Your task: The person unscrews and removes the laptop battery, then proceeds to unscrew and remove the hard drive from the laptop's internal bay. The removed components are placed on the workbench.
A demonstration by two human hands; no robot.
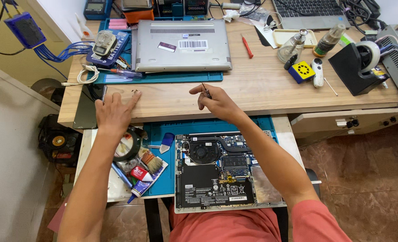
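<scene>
On wooden desk [261,89], two hands, perhaps one screwdriver [205,91].

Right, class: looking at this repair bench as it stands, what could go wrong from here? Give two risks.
1. Tiny dark screws lie loose on the desk by the left hand; a brush of the fingers could scatter them off the edge.
2. The opened laptop sits exposed under the right hand, which holds a small screwdriver; a dropped tool or screw might land on the board.

Tape dispenser [359,67], red screwdriver [247,46], brush [152,162] (lower shelf), glass btl [293,45].
</scene>
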